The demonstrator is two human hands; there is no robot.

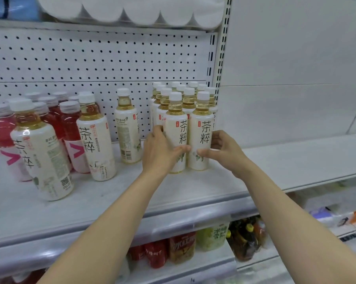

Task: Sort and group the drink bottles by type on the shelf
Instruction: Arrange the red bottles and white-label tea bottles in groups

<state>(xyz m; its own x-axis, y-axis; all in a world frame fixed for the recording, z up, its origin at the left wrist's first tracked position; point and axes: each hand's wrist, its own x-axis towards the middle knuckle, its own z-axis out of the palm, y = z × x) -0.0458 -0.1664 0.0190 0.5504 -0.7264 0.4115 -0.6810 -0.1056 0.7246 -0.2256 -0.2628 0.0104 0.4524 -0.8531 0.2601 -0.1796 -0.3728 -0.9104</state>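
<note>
Two white-labelled tea bottles stand side by side at the front of a tight group of several like bottles (185, 93) at the right end of the shelf (132, 193). My left hand (159, 151) grips the left front bottle (176, 132), thumb across its label. My right hand (222, 149) grips the right front bottle (201, 130) the same way. Further left, a lone tea bottle (126, 126) stands with its back label showing. Two more tea bottles (95, 138) (39, 152) stand in front of several red drink bottles (70, 124).
A pegboard back panel (91, 58) rises behind the bottles, and a slotted upright (220, 58) borders the group on the right. White rolls (132, 9) fill the shelf above. The lower shelf holds red cans (156, 253) and other packaged drinks.
</note>
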